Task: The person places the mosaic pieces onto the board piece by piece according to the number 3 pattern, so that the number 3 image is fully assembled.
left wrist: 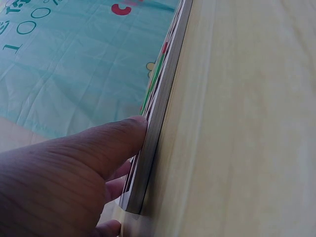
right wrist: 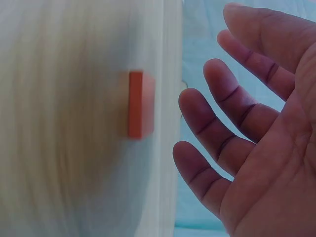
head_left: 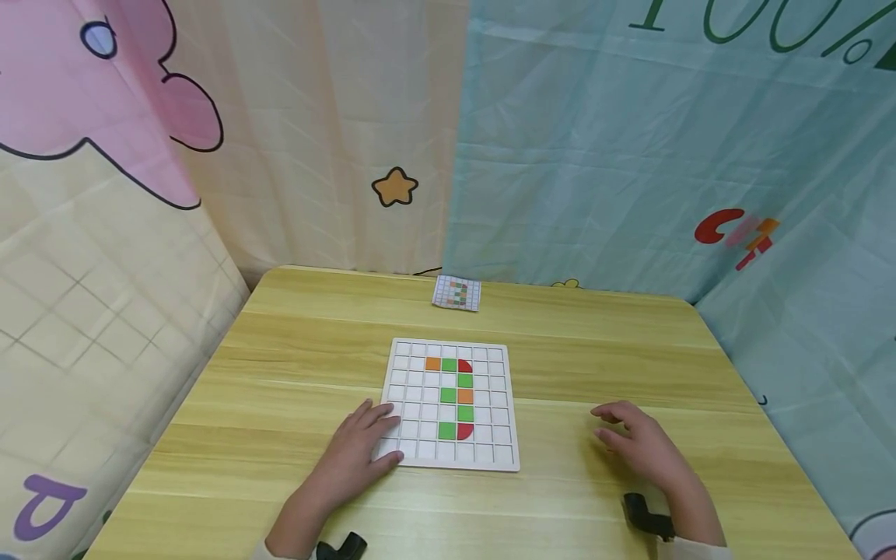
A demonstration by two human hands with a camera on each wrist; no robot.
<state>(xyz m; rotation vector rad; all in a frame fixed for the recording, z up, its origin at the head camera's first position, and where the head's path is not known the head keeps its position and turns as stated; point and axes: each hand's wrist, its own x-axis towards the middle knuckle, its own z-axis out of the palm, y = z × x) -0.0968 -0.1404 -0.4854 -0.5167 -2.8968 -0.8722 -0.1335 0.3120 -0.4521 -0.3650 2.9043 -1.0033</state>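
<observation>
A white grid board lies flat on the table, with green and orange square tiles and red rounded tiles in several of its cells. My left hand rests on the board's lower left corner, fingers loosely extended. In the left wrist view the thumb touches the board's near edge. To the right of the board, my right hand hovers with relaxed, slightly bent fingers and holds nothing. Beneath it, an orange tile shows on the table in the right wrist view; in the head view the hand hides it.
A small card printed with a coloured grid pattern lies near the back edge of the wooden table. Curtains hang behind and at both sides. A black wrist-camera piece sits by the right wrist, another by the left.
</observation>
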